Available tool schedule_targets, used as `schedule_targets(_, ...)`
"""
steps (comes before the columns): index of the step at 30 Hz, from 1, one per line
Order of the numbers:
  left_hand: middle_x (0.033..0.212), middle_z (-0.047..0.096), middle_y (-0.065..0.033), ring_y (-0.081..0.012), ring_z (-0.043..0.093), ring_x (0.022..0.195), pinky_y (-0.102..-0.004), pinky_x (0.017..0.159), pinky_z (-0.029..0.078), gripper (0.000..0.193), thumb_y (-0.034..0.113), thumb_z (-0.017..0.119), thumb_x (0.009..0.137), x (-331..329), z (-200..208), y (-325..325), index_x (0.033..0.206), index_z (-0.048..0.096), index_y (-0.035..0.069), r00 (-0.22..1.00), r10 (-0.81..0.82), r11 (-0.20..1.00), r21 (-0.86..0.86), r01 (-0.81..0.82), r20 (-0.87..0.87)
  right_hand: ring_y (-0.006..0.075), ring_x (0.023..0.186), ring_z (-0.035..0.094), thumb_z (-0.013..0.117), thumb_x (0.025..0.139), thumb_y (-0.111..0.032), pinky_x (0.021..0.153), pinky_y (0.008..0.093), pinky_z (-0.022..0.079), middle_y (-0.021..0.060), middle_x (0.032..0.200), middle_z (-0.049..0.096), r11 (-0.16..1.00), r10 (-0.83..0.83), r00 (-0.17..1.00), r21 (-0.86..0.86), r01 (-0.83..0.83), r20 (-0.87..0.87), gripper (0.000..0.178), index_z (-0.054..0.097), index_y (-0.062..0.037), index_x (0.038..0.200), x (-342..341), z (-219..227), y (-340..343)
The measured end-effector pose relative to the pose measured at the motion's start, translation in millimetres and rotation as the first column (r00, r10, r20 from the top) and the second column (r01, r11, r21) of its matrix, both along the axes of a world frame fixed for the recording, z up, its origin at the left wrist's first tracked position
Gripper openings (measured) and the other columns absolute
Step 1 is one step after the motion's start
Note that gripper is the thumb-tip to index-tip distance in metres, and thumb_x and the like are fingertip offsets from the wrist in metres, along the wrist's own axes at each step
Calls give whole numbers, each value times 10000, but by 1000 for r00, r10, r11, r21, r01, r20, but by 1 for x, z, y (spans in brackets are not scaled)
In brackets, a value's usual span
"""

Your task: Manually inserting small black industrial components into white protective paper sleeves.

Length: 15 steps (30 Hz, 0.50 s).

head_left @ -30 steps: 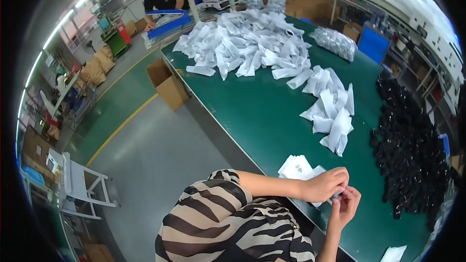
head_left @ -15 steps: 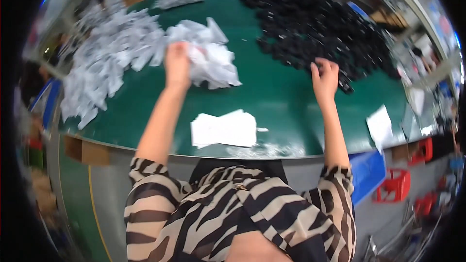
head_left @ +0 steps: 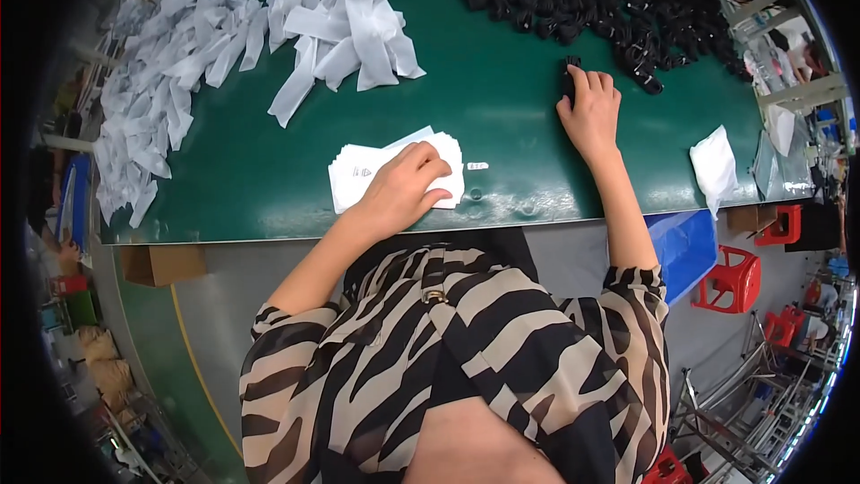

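Note:
On the green table near its front edge lies a loose stack of white paper sheets (head_left: 354, 184). My left hand (head_left: 405, 186) is over the stack's right half, its fingers bent down and gripping at the paper; whether a single sheet is pinched cannot be made out. My right hand (head_left: 593, 109) is closed on a bundled black cable (head_left: 570, 81), the fingers covering part of it. This cable lies in front of a large heap of black cable bundles (head_left: 618, 9), apart from it.
Translucent whitish bags lie in a smaller pile (head_left: 345, 31) and a larger heap (head_left: 175, 72) at the left. A small white label (head_left: 477, 166) lies beside the paper. At the right are a filled white bag (head_left: 714, 166), a blue bin (head_left: 685, 255) and a red stool (head_left: 730, 280).
My left hand has left the whitish bag pile and come down nearer onto the paper stack. My right hand has closed on a black cable bundle, now apart from the heap. The view has tilted.

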<state>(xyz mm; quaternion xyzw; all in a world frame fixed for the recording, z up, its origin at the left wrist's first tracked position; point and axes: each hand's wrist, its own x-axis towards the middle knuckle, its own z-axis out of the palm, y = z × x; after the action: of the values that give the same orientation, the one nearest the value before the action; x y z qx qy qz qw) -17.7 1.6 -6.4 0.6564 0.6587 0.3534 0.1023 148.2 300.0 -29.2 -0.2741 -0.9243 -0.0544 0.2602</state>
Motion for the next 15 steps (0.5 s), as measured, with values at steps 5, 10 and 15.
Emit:
schedule_targets(5,920,559,-90,-286,582,866,-403,739,468,211,76,758,775,8,-8,0,917,605,48,995,60,997,53,-56,-79,291,1109,546,726,781,-186,937,505,403,73,1060,610,993,77,997,82,-79,28,452,626,-104,1215,7,10,-47)
schedule_targets(10,848,567,-92,-283,597,792,-365,705,479,147,74,737,809,11,-11,4,902,629,37,993,80,995,63,-74,-92,251,1001,592,713,809,-128,920,454,419,45,976,634,996,72,997,53,-70,-29,389,643,-108,1191,7,2,-51)
schedule_targets(15,796,590,-102,-269,595,706,-367,662,477,63,43,679,856,12,-11,3,879,625,19,955,201,980,-31,-199,218,128,712,585,669,865,-16,666,270,474,55,901,677,776,145,874,-494,-392,-464,267,661,-22,1132,6,21,-89)
